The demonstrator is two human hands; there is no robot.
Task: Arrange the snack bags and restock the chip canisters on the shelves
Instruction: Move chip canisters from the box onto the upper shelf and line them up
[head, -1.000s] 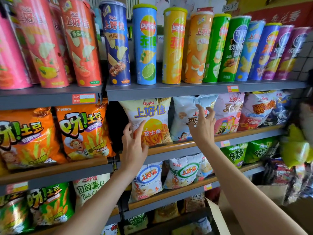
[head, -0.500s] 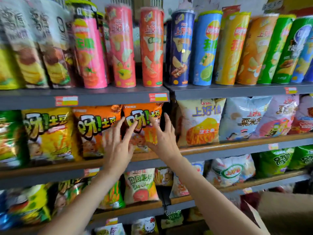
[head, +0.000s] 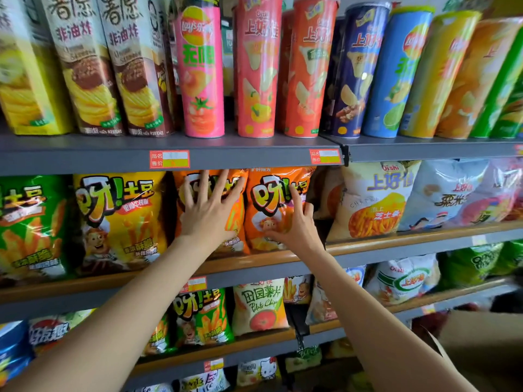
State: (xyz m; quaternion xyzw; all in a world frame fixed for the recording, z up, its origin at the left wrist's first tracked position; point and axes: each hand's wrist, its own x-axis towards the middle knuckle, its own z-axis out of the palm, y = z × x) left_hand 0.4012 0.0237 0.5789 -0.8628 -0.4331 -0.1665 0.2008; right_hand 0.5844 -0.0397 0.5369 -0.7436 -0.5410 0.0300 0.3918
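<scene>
Two orange snack bags stand side by side on the middle shelf (head: 396, 246). My left hand (head: 208, 210) lies flat with spread fingers on the left orange bag (head: 236, 222). My right hand (head: 294, 224) presses its straight fingers against the right orange bag (head: 271, 199), near that bag's right edge. A yellow bag (head: 119, 219) and a green bag (head: 31, 224) stand to their left. Chip canisters line the top shelf, among them a pink one (head: 201, 72), a red one (head: 307, 66) and a dark blue one (head: 355, 69).
Right of the orange bags stand a pale yellow Oishi bag (head: 373, 199) and a white bag (head: 450, 193). Tall boxed chips (head: 85, 69) fill the top left. Lower shelves hold more bags. A cardboard box (head: 481, 343) sits at the lower right.
The view has swung left along the shelves. Both hands moved from the Oishi bags on the right over to the two orange bags and now lie on them.
</scene>
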